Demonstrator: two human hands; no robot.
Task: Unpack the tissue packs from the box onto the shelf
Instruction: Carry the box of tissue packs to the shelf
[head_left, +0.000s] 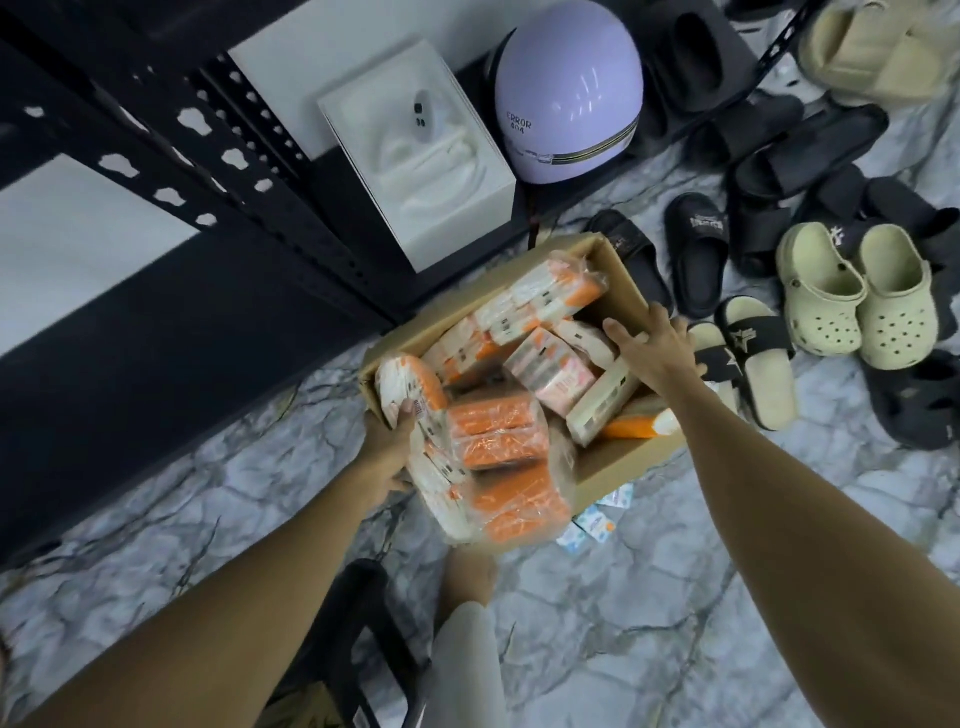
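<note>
Gripped by left hand (387, 444): near end of wrapped bundle (483, 462), fingers curled over film, bundle tilted across box (613, 470) rim. Right hand (657, 348) spread flat on far rim, holding nothing. Loose packs (548, 364) remain inside box, on floor beside shelf (171, 171). Bundle judged light, soft, film slippery; support from beneath advised.

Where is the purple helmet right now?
In the head view, the purple helmet sits top centre, right of the white box and beyond the cardboard box.
</note>
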